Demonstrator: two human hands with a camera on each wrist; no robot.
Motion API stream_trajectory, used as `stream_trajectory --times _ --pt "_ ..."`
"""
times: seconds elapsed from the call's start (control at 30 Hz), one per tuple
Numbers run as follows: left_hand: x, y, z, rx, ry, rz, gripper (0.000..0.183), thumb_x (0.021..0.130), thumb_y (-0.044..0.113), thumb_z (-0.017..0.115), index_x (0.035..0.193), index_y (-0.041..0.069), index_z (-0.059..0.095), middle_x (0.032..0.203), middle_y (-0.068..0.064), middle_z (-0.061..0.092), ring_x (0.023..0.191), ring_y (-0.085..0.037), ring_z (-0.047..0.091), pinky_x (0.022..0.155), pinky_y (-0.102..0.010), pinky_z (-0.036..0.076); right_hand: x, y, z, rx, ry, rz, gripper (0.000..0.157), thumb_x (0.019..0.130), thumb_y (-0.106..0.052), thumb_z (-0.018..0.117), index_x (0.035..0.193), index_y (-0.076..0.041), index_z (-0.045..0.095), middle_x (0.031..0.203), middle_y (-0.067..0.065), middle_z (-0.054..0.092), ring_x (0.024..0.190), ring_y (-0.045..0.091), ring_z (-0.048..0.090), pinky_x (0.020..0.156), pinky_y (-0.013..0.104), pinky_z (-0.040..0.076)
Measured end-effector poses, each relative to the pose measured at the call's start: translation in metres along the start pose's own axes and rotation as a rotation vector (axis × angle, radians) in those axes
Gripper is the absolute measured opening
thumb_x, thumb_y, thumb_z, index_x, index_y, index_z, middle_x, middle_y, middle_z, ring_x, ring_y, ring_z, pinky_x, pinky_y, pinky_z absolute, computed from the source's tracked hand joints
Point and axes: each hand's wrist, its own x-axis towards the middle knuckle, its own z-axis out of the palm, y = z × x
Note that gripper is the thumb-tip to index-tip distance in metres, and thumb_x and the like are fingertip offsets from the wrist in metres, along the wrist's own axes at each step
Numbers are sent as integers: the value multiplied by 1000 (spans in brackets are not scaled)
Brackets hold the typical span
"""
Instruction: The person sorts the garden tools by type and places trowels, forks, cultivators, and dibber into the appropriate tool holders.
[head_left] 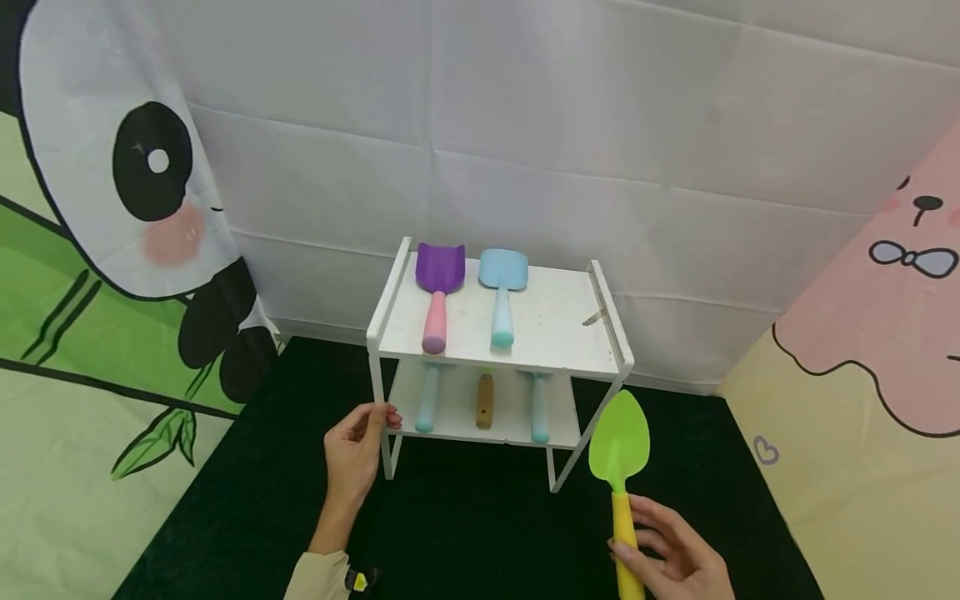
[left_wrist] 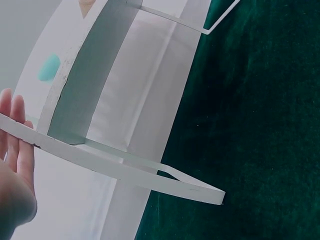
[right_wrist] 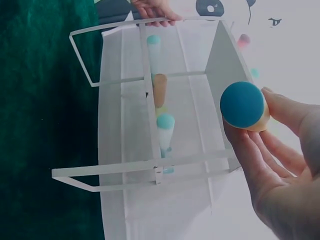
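Observation:
My right hand (head_left: pixel 675 554) grips a hand trowel (head_left: pixel 619 442) by its yellow handle, to the right of a white two-tier rack (head_left: pixel 562 321). Its green pointed blade stands upright; the right wrist view shows the handle's blue end (right_wrist: pixel 242 105). With thumb and fingers, my left hand (head_left: pixel 352 454) holds the rack's front left leg at the lower shelf. On the upper shelf lie a purple shovel (head_left: pixel 440 268) with a pink handle and a light blue shovel (head_left: pixel 503 268). Below them, two light blue handles (head_left: pixel 427 400) flank a brown handle (head_left: pixel 485 402); their heads are mostly hidden.
The rack stands on a dark green cloth (head_left: pixel 465 533). Behind it hangs a creased white sheet (head_left: pixel 525 108). A panda print (head_left: pixel 150 167) is at the left and a pink cartoon print (head_left: pixel 885 308) at the right.

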Motion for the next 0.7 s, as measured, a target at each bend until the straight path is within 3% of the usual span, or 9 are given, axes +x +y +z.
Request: stream_trajectory --times 0.17,0.43,0.7 --pt "0 1 -1 -12 -6 8 20 106 9 58 98 -1 74 92 -15 75 81 -14 72 83 -21 58 2 -8 4 -23 -11 -12 52 83 12 77 131 7 57 113 0 67 86 27 72 76 32 63" --pt "-1 1 0 -9 0 -10 18 105 6 58 99 -2 73 93 -16 74 81 -13 71 82 -20 57 4 -24 10 -55 -32 -52 50 84 8 79 130 2 60 114 13 64 85 24 73 74 33 63" --pt "0 1 -1 -16 -3 17 19 105 6 58 97 -2 73 92 -16 74 80 -13 72 82 -21 58 8 -36 13 -65 -62 -86 51 83 6 81 129 -2 62 115 11 66 86 22 73 74 32 63"
